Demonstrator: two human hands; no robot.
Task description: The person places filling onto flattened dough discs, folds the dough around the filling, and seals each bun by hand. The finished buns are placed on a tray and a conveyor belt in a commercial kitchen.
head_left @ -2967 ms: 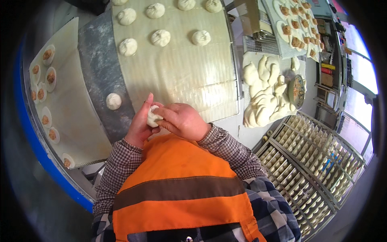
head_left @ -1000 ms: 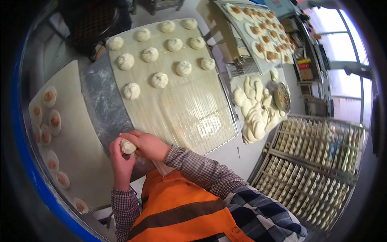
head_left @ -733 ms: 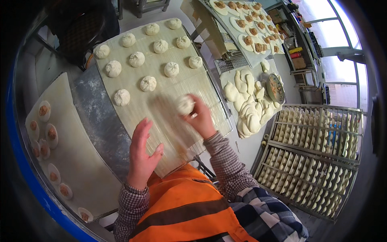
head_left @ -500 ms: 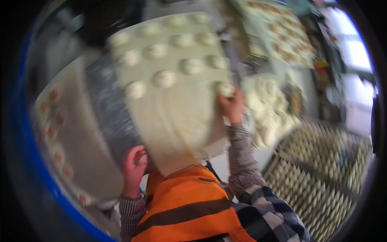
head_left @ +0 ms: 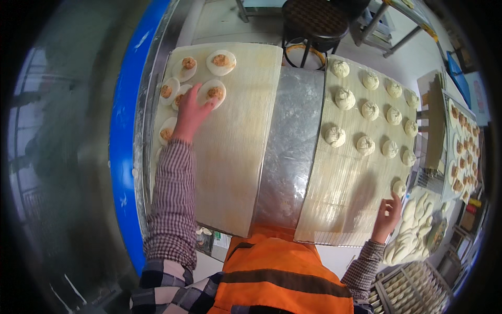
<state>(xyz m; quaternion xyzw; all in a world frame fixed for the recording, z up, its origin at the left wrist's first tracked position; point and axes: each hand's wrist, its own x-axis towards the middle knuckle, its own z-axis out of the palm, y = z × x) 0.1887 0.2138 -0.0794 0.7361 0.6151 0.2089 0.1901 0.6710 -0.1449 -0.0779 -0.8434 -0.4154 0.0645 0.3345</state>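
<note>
My left hand [head_left: 192, 112] reaches over the left tray board, thumb and fingers apart at the near-left edge of a round dough wrapper [head_left: 218, 85] topped with brown filling. The wrapper lies flat on the board. Beside it are other filled wrappers [head_left: 220, 61], one partly covered by my hand. On the right, my right hand [head_left: 386, 219] is just below a pleated bun [head_left: 399, 188] at the right board's edge. Its fingers are loosely curved with a gap between them, and I see nothing held there. Several closed buns [head_left: 344, 98] stand in rows farther up that board.
A floury metal strip [head_left: 293, 141] separates the left board [head_left: 230, 172] from the right board [head_left: 334, 209]. Dough pieces [head_left: 413, 230] are heaped at the right, near racks of rolled pieces [head_left: 410, 288]. Another filled-wrapper tray [head_left: 463, 152] and a dark stool [head_left: 315, 23] stand beyond.
My view has swung left. The left hand has gone from near my body to a filled wrapper. The right hand has let go of the bun and drawn back slightly.
</note>
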